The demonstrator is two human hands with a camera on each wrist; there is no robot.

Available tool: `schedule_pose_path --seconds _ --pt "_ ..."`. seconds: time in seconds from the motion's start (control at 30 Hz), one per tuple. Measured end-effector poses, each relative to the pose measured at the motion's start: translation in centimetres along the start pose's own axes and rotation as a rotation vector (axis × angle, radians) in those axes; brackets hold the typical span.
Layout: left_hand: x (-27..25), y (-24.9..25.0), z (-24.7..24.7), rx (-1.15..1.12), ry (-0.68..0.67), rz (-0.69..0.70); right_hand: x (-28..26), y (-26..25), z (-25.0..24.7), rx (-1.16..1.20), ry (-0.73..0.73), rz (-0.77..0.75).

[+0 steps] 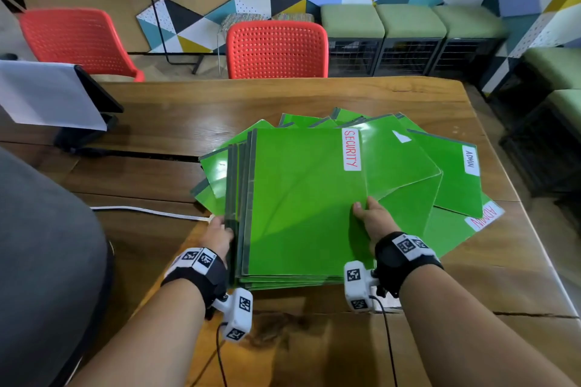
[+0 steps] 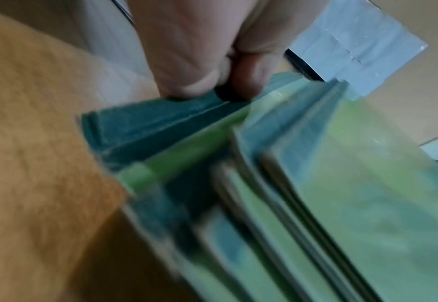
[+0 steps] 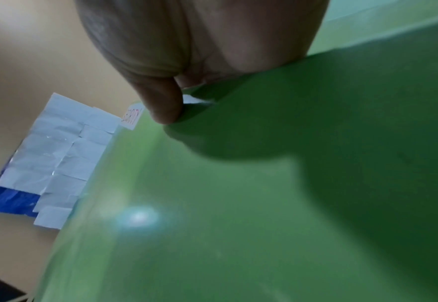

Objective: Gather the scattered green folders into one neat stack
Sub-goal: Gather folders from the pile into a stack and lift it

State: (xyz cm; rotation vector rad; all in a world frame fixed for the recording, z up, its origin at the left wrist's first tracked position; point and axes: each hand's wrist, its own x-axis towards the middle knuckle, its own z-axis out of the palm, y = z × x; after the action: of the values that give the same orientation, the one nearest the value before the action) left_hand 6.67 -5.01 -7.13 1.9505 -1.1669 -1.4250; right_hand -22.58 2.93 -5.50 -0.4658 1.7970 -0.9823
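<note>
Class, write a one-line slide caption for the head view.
Both hands, left hand and right hand, grip a green folder pile on a wooden table.

Black wrist straps (image 1: 405,256) with white marker-tagged camera blocks (image 1: 356,287), black cables (image 1: 388,342).

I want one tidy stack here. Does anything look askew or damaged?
Yes. Behind and right of the SECURITY folder, which both hands grip, several folders fan out crooked. One ADMIN label lies upside down, and one folder bears only a torn white scrap of label.
</note>
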Motion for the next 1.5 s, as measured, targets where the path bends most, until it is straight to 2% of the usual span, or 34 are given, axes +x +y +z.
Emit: schedule_pose_path --seconds 0.13,0.2,0.3,0.4,0.47,0.57,0.63,0.7,0.77,0.8,0.87,1.03,1.17,1.27,1.33,1.4,1.47,1.5 --pt "-2.1 2.1 2.2 0.03 -0.075 -0.073 -0.3 0.4 -0.1 -0.013 0.052 -0.047" --pt "-2.4 3.4 2.7 0.16 -0.106 0.016 0.0 -0.1 -0.7 -0.014 0.085 -0.085" --pt "-1.5 4.8 3.4 0.218 -0.053 0.096 0.8 -0.9 -1.9 0.021 0.142 -0.144" --pt "-0.5 5.5 3.9 0.242 0.037 0.072 3.4 -0.6 -3.5 -0.053 0.29 -0.08" --pt "0.0 5.0 4.0 0.255 0.092 0.009 5.4 0.1 -4.6 -0.111 0.353 -0.007" --pt "1.5 3.4 4.2 0.28 0.117 -0.052 7.2 0.0 -5.1 -0.201 0.421 0.075" --pt "2.2 3.1 4.2 0.291 0.122 -0.05 7.8 -0.6 -4.5 -0.331 0.47 0.062" --pt "2.7 3.1 4.0 0.293 0.105 -0.058 8.2 -0.9 -3.2 -0.593 0.419 -0.079" --pt "3.3 3.0 3.6 0.289 0.079 -0.042 8.5 -0.6 -1.5 -0.834 0.231 -0.228" --pt "3.7 2.9 3.2 0.287 0.073 -0.028 8.5 -0.2 -0.8 -0.921 0.135 -0.249" --pt "4.2 2.8 2.5 0.272 0.089 -0.001 8.5 0.7 -0.3 -1.08 0.038 -0.269" --pt "4.2 3.6 1.0 0.246 0.145 0.05 7.3 2.4 -3.1 -1.194 -0.002 -0.327" --pt "3.6 4.6 0.7 0.233 0.112 0.075 5.5 4.2 -7.2 -1.221 -0.031 -0.394" --pt "2.5 4.7 1.6 0.295 0.05 0.083 3.8 4.1 -9.1 -1.167 0.032 -0.324" --pt "1.4 4.6 2.8 0.339 0.015 0.088 3.1 3.8 -9.5 -1.115 0.194 -0.236" --pt "0.7 4.3 3.9 0.372 -0.005 0.079 2.8 3.7 -9.3 -1.05 0.333 -0.033" --pt "0.1 3.7 4.6 0.38 -0.013 0.054 2.6 3.7 -8.7 -0.956 0.354 0.18" --pt "-0.1 3.5 4.9 0.375 -0.004 0.044 2.6 3.7 -8.4 -0.922 0.357 0.241"
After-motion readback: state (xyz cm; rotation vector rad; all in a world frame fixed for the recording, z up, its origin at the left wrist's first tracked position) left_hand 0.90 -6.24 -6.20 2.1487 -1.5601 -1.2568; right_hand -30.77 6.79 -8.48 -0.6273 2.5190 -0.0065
